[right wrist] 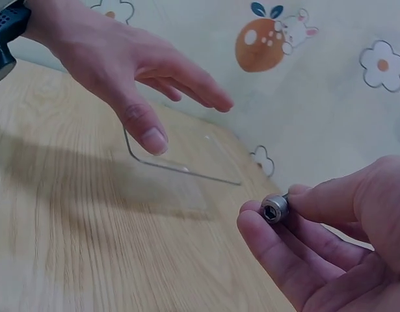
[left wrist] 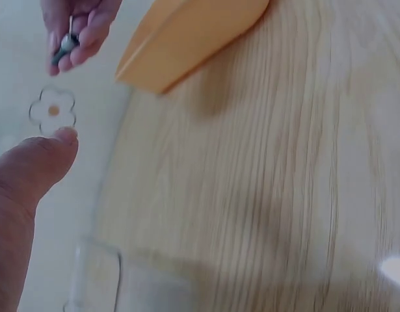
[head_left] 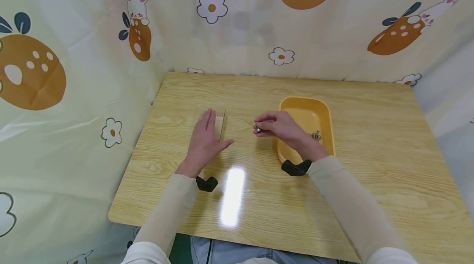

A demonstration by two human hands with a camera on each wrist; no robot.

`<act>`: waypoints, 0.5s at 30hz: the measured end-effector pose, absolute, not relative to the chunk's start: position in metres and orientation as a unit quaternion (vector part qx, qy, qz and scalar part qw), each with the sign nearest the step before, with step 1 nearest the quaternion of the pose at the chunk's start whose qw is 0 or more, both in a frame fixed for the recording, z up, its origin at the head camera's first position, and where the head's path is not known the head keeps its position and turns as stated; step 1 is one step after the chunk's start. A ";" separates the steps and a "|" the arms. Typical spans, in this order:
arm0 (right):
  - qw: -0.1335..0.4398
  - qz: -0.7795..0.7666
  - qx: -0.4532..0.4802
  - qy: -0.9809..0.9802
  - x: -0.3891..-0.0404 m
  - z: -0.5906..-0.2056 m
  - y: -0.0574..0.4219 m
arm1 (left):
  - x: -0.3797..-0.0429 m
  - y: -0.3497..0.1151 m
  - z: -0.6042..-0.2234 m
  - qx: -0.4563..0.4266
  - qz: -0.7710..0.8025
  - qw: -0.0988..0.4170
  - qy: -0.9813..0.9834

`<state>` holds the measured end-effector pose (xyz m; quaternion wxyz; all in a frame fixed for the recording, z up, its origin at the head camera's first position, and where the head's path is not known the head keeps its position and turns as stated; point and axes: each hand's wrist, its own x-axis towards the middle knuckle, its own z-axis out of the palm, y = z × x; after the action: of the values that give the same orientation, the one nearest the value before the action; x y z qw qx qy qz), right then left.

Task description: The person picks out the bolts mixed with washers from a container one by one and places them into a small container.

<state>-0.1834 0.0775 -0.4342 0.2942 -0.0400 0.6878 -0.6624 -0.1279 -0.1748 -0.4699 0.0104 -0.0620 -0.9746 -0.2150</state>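
1. Now our right hand point(head_left: 283, 127) pinches a socket-head screw point(right wrist: 274, 209) between fingertips.
2. Our empty left hand point(head_left: 204, 141), fingers straight, hovers above a transparent panel point(head_left: 219, 126).
3. A yellow tray point(head_left: 303, 110) sits partly beneath our right hand.

Tray point(head_left: 307, 108) on table point(head_left: 385, 140), right of panel point(head_left: 219, 126). Small parts point(head_left: 316, 135) in tray. Left hand point(head_left: 205, 142) above panel. Bolt point(right wrist: 274, 209) in right hand point(head_left: 283, 127), between panel and tray. Curtain point(head_left: 240, 50) behind table.
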 end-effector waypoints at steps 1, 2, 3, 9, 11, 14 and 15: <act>0.295 -0.661 -0.039 0.689 -0.184 -0.433 0.074 | -0.128 -0.179 -0.471 -0.059 -0.217 0.016 -0.974; 0.295 -0.660 -0.040 0.690 -0.184 -0.433 0.070 | -0.128 -0.183 -0.472 -0.055 -0.220 0.020 -0.974; 0.296 -0.659 -0.041 0.691 -0.185 -0.433 0.067 | -0.128 -0.187 -0.473 -0.051 -0.222 0.023 -0.973; 0.303 -0.638 -0.055 0.706 -0.190 -0.435 0.038 | -0.128 -0.202 -0.481 -0.016 -0.247 0.019 -0.969; 0.310 -0.630 -0.062 0.709 -0.192 -0.435 0.026 | -0.129 -0.206 -0.484 -0.003 -0.257 0.010 -0.966; 0.318 -0.618 -0.069 0.715 -0.193 -0.435 0.008 | -0.129 -0.211 -0.489 0.012 -0.266 -0.004 -0.964; 0.320 -0.615 -0.070 0.717 -0.194 -0.436 0.003 | -0.130 -0.213 -0.490 0.016 -0.267 -0.008 -0.964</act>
<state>-0.1937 0.0029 -0.4356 0.3203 -0.0704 0.7172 -0.6148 -0.1296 -0.2132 -0.4902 -0.0075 0.0156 -0.9637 -0.2665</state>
